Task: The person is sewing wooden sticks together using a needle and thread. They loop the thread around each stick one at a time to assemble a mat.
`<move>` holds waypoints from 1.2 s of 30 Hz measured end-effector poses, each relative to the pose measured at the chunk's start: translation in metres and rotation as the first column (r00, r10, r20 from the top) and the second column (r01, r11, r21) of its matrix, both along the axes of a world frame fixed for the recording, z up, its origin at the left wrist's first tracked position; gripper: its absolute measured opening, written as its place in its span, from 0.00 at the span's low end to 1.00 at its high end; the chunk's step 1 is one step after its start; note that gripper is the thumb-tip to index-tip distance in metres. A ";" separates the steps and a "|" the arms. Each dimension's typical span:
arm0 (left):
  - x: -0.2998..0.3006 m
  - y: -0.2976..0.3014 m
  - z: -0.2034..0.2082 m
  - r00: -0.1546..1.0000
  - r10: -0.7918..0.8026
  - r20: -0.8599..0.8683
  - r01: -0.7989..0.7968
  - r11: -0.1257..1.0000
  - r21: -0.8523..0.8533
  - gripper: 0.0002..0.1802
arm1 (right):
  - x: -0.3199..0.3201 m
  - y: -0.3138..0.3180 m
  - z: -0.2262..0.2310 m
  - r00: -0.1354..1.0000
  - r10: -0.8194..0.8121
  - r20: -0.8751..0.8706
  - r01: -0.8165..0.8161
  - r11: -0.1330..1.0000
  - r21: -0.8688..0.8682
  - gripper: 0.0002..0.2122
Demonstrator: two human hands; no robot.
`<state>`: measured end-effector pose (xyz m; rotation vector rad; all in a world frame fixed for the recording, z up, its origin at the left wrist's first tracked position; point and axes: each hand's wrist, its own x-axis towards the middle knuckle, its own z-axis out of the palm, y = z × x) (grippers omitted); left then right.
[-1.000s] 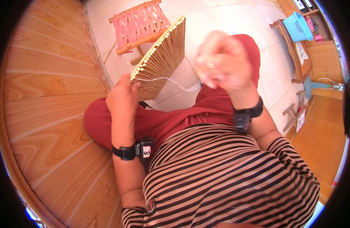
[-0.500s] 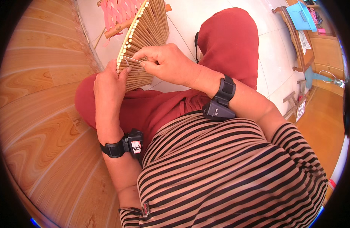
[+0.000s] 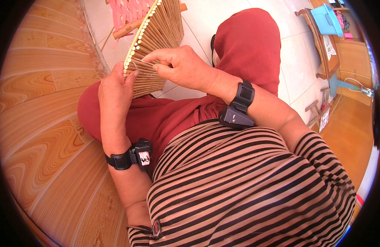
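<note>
A mat of thin brown sticks [image 3: 162, 36] with pale cut ends stands fanned out over my lap. My left hand [image 3: 115, 90] is closed on its near left edge, the thumb lying on the sticks and the other fingers hidden behind. With thumb and index finger, my right hand [image 3: 185, 68] pinches a thin shiny needle [image 3: 144, 62] just above the sticks, its tip pointing at the edge by my left thumb. A short pale strand [image 3: 135, 65] curves beside that thumb; whether it is joined to the needle cannot be made out.
Beyond the mat stands a wooden frame with pink woven strips [image 3: 126, 12]. Wood-patterned panelling [image 3: 45, 99] runs close along my left. At the far right, a blue plastic bin [image 3: 325, 19] rests on a wooden bench [image 3: 317, 45], with a small wooden stool [image 3: 317, 109] nearer.
Both hands keep their hold. My left hand and the mat's near edge have shifted slightly left and up; the needle stays close to the edge.
</note>
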<state>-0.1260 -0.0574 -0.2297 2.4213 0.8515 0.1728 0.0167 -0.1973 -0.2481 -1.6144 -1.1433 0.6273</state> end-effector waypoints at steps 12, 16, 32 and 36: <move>-0.001 0.000 -0.001 1.000 -0.006 0.014 0.006 1.000 0.011 0.14 | -0.001 0.001 0.003 0.999 -0.012 -0.039 0.012 1.000 -0.004 0.14; 0.000 -0.001 0.000 1.000 0.019 0.014 -0.018 1.000 -0.016 0.15 | -0.001 0.002 0.002 0.999 -0.029 -0.029 0.028 1.000 -0.007 0.14; 0.001 -0.002 0.001 1.000 0.001 0.023 -0.001 1.000 0.008 0.14 | -0.001 0.001 0.001 1.000 -0.028 0.009 0.028 0.999 0.019 0.14; 0.002 -0.002 0.001 1.000 0.003 0.014 -0.003 1.000 0.016 0.14 | -0.001 0.002 0.000 1.000 -0.031 -0.005 0.031 0.999 0.027 0.13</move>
